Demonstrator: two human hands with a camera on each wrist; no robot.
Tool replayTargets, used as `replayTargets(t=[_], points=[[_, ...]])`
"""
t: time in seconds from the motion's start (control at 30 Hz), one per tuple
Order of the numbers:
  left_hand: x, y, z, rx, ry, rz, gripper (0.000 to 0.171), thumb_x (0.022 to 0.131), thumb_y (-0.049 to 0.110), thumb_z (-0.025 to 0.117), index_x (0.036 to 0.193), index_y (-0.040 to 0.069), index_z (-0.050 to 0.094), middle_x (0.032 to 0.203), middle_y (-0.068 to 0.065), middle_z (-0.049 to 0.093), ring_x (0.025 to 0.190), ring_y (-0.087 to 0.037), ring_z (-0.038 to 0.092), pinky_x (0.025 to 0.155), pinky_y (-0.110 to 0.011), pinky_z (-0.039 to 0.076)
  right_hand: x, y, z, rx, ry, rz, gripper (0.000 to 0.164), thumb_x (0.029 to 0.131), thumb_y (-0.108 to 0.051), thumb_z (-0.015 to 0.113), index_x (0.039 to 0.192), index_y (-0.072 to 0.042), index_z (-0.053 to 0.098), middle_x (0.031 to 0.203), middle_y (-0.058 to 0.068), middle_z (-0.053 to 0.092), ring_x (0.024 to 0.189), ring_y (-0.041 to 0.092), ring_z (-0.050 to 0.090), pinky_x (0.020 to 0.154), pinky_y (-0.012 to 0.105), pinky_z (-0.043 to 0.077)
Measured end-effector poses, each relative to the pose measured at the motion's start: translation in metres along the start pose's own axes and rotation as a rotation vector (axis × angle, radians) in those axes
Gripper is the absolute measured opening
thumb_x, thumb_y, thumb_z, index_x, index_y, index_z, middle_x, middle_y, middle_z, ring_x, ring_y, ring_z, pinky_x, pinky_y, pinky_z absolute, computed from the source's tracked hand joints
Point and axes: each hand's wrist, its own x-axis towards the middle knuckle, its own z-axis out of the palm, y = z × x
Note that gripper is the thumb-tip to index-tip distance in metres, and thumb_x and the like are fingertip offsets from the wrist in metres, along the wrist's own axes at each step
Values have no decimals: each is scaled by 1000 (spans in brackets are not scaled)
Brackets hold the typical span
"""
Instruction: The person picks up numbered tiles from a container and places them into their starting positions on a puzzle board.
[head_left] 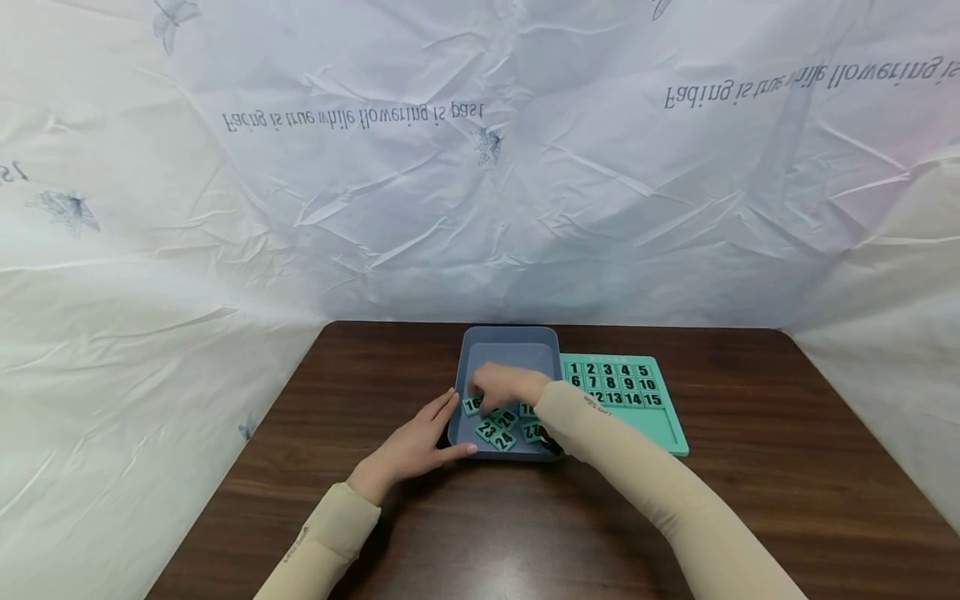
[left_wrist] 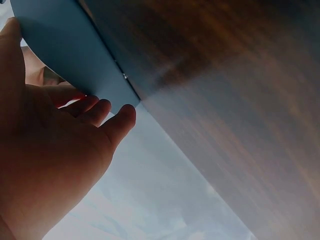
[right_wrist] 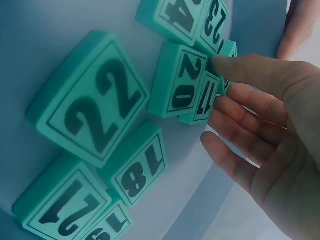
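A grey-blue tray (head_left: 510, 335) holds several green number tiles. My left hand (head_left: 411, 446) rests against its left side, fingers straight along the side and thumb spread towards the near corner; the left wrist view has fingertips (left_wrist: 125, 120) at the tray's outer wall. Inside the tray, my right hand (head_left: 501, 383) pinches the 16 tile (head_left: 472, 406) at its edges. The right wrist view places the thumb across that tile, hiding part of it. Close by lie the 17 tile (right_wrist: 206, 100), the 20 tile (right_wrist: 182, 82) and the 23 tile (right_wrist: 216, 22).
To the tray's right sits a green board (head_left: 648, 427), its upper rows filled with tiles 1 to 15. The 22 tile (right_wrist: 95, 107), 18 tile (right_wrist: 140, 172) and 21 tile (right_wrist: 65, 207) lie nearer the right wrist. Pale sheeting (head_left: 487, 217) surrounds the brown table (head_left: 495, 533).
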Motion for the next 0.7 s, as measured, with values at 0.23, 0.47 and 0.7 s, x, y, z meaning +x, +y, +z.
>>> replayTargets(t=[0.23,0.47,0.7], points=[[0,2,1,7,-14,-15,100,92,68,57,163,10,17,168,-7,14,151,-29,24,114,-50,35,-18,7,-16,44,102,-16,29,95,-16,72,123,-9,71,119,5,68,109,19,64,92,36,53],[0,3,-1,3,-14,-31,101,91,70,57,162,11,18,168,-5,13,151,-29,24,114,-50,34,-46,35,-35,71,219,1,33,96,-16,69,127,-6,68,120,9,63,109,25,61,92,39,52],[0,1,1,4,-12,-34,102,90,72,56,163,11,18,168,-5,13,151,-29,23,114,-51,34,-88,69,-43,172,320,53,38,96,-13,68,131,0,65,126,15,61,113,31,61,92,44,52]])
